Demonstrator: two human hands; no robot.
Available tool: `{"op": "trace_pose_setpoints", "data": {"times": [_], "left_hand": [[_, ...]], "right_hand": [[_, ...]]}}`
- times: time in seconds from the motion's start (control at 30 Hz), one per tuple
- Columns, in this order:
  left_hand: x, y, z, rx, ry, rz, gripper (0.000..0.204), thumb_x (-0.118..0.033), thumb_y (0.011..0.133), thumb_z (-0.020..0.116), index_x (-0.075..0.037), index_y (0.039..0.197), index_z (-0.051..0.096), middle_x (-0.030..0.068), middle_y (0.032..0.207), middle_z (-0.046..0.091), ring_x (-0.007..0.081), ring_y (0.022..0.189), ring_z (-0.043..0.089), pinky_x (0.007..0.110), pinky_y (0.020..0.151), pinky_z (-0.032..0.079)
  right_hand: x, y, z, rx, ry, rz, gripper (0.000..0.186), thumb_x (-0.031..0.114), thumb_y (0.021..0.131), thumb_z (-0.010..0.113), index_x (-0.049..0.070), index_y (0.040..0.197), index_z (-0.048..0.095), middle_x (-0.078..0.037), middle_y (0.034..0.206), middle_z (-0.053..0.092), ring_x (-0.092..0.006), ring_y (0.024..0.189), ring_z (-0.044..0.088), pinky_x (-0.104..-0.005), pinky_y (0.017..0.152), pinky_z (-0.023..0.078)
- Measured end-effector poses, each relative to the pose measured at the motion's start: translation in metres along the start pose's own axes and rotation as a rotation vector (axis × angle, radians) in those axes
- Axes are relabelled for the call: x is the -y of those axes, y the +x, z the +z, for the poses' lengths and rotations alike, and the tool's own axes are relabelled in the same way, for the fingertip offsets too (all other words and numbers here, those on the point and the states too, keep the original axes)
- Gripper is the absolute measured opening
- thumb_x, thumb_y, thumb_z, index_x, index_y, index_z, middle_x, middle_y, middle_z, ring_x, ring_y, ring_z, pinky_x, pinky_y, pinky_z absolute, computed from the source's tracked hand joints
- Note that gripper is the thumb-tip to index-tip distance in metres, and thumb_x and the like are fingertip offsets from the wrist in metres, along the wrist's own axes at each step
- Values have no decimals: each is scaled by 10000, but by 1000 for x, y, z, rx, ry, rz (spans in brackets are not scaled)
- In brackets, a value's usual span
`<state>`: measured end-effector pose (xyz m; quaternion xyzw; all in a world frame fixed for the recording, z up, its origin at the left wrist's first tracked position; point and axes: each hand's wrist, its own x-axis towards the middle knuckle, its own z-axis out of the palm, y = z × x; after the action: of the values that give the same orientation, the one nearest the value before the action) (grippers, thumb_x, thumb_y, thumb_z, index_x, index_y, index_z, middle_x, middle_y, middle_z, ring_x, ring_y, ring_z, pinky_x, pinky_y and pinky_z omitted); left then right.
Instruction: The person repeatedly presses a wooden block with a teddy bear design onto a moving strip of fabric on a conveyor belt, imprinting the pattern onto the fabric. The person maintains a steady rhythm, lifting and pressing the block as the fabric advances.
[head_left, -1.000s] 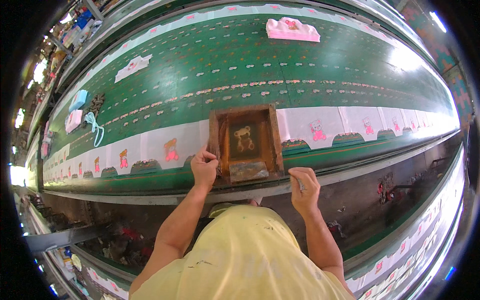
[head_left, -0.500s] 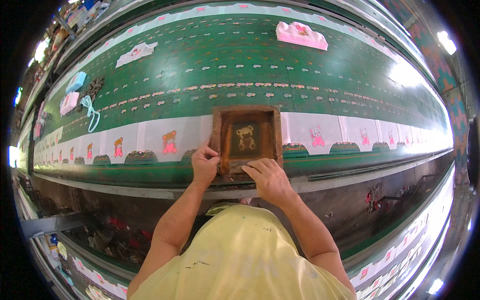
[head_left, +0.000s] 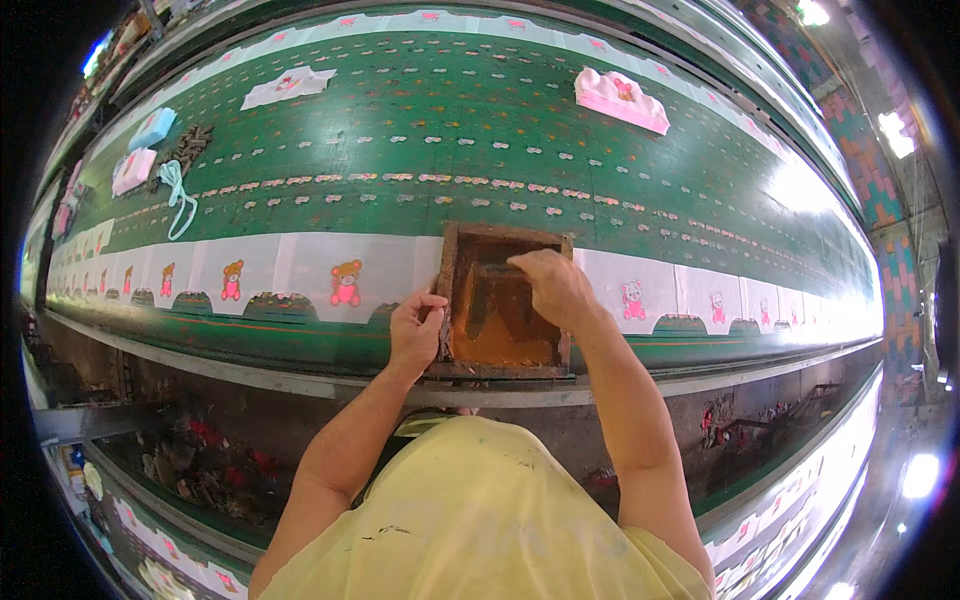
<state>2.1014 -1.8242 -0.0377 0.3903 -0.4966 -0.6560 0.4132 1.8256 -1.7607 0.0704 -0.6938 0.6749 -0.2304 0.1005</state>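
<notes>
A square wooden screen-printing frame (head_left: 505, 371) lies over the row of white fabric pieces at the near edge of the green table. My left hand (head_left: 416, 328) is closed on its left side, fingers pinched at the rim. Inside the frame, my right hand (head_left: 556, 284) grips a squeegee (head_left: 491, 270) near the far wall. Wet brown ink covers the mesh (head_left: 510, 345) and hides the bear pattern. Left of the frame, a fabric piece (head_left: 312, 258) bears a brown and pink bear (head_left: 346, 284); to the right, a pink-outlined bear (head_left: 633, 299) lacks brown.
On the long green table (head_left: 400, 115) lie a folded pink and white stack (head_left: 622, 98), a loose white piece (head_left: 288, 88), a light blue cord (head_left: 176, 198) and small blue and pink bundles (head_left: 152, 130). A rail (head_left: 250, 362) runs along the near edge.
My right hand has moved with the squeegee from the frame's near side to its far side. Brown ink now covers the bear pattern on the mesh. My left hand stays at the frame.
</notes>
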Motion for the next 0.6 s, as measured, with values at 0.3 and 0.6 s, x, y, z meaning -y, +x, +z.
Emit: {"op": "trace_pose_setpoints", "data": {"times": [0.3, 0.6], "left_hand": [[11, 9, -17, 61, 118, 14, 109, 79, 1001, 708, -15, 1026, 759, -9, 995, 743, 71, 878, 665, 267, 932, 554], [14, 10, -18, 55, 223, 46, 110, 57, 1002, 717, -20, 1064, 766, 10, 954, 736, 108, 879, 685, 314, 861, 571]], "right_hand": [[3, 12, 15, 17, -41, 8, 503, -65, 887, 641, 97, 1335, 803, -143, 1246, 774, -406, 1226, 694, -520, 1106, 548], [63, -64, 18, 87, -29, 3, 551, -65, 869, 673, 82, 1387, 788, -128, 1325, 757, -379, 1232, 666, -511, 1103, 526]]}}
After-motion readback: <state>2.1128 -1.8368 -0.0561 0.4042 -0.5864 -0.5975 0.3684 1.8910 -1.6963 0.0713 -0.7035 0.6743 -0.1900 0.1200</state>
